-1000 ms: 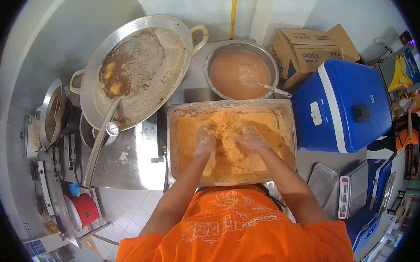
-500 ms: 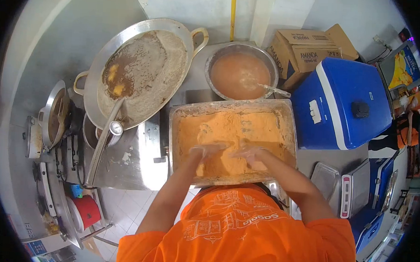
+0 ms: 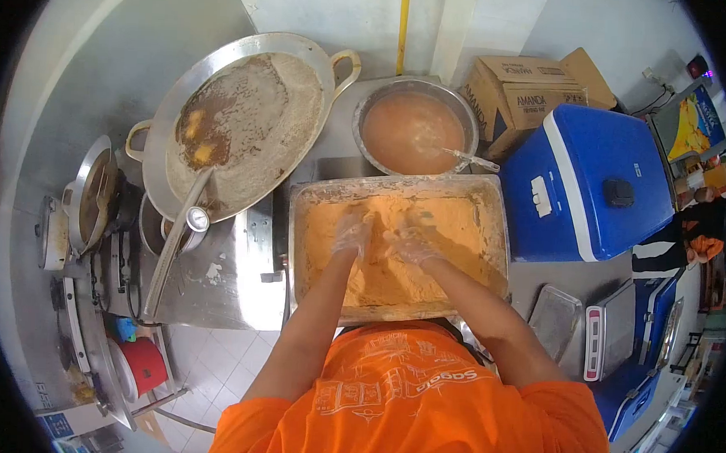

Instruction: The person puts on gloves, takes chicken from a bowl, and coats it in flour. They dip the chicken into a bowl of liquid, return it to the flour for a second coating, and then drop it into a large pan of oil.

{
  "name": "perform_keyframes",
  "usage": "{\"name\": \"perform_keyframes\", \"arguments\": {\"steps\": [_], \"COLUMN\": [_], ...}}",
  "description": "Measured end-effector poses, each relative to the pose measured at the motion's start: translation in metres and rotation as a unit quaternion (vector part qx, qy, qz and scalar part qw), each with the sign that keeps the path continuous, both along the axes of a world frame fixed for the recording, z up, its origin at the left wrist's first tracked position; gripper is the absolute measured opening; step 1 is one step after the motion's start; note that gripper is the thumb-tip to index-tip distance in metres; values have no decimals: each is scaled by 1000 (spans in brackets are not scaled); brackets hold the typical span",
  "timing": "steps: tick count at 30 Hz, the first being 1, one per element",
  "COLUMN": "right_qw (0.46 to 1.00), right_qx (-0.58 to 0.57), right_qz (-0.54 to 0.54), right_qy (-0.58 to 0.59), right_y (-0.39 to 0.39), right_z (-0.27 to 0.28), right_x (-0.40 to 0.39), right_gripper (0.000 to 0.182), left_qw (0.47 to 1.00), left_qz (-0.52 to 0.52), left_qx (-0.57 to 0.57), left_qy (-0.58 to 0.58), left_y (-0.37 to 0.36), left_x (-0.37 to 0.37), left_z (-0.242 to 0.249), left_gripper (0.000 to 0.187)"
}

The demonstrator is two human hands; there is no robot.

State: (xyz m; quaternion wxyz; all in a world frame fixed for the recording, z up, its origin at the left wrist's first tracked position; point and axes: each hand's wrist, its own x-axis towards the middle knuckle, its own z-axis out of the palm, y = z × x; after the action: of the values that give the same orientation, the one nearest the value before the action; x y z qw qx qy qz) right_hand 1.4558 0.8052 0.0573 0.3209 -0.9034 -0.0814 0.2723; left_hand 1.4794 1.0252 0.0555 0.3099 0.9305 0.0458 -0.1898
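Fingers (image 3: 355,226) in breading tray (image 3: 297,248), both hands

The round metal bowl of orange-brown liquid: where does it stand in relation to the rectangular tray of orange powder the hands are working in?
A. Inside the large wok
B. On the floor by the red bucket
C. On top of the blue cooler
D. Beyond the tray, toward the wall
D: the round metal bowl sits just past the far rim of the rectangular tray, with a utensil resting in it.

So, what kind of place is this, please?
Probably a small commercial or street-food kitchen: a large frying pan with dark oil, a metal bowl of batter, and a big tray of orange breading flour where both gloved hands work.
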Motion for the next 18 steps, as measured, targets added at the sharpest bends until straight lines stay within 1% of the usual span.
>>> {"name": "perform_keyframes", "arguments": {"steps": [1, 2, 3, 4, 5, 6, 7, 8, 9, 10, 11, 13, 14, 16, 17, 18], "right_qw": [998, 991, 975, 968, 946, 940, 932, 949, 962, 973, 979, 966, 947, 967, 988, 987], "right_qx": [52, 107, 154, 70, -13, -51, -89, -83, -76, -69, -64, -97, -133, -71, 27, 125], "right_qz": [35, 78, 160, 235, 304, 308, 313, 257, 226, 195, 191, 238, 289, 240, 136, 30], "right_qy": [17, 34, 5, 57, 110, 136, 161, 161, 130, 99, 34, -32, -31, -50, -73, -96], "right_y": [3, -2, -13, -25, -37, -44, -51, -55, -48, -42, -16, -7, -8, -21, -34, -41], "right_z": [-1, 0, -31, -14, 24, 37, 46, 45, 53, 60, 88, 68, 4, -25, -31, -28], "right_x": [-4, -5, -4, 3, 15, 13, 11, -5, -22, -38, -51, -48, -36, -45, -66, -75], "right_gripper": [78, 77, 77, 78, 79, 78, 77, 75, 72, 69, 65, 59, 56, 47, 41, 35], "left_qw": [998, 993, 984, 970, 961, 950, 940, 929, 921, 911, 930, 961, 975, 990, 984, 975], "left_qz": [-48, -73, -98, -122, -155, -187, -217, -245, -273, -300, -257, -171, -160, -135, -175, -213], "left_qx": [-26, -5, 18, 39, 24, 10, 8, 5, 15, 25, 28, 31, 23, 7, 33, 58], "left_qy": [36, 94, 151, 207, 229, 251, 264, 276, 279, 281, 260, 215, 153, 31, 33, 34], "left_y": [0, 1, -7, -14, -11, -4, -1, 2, 5, 6, -2, -30, -31, -21, -13, -3], "left_x": [3, 1, -8, -15, -23, -33, -40, -48, -55, -57, -56, -53, -54, -56, -55, -55], "left_z": [-2, -4, 54, 102, 127, 146, 141, 136, 106, 87, 81, 74, 74, 76, 65, 44], "left_gripper": [58, 60, 62, 65, 66, 68, 67, 67, 65, 64, 61, 55, 51, 47, 45, 43]}}
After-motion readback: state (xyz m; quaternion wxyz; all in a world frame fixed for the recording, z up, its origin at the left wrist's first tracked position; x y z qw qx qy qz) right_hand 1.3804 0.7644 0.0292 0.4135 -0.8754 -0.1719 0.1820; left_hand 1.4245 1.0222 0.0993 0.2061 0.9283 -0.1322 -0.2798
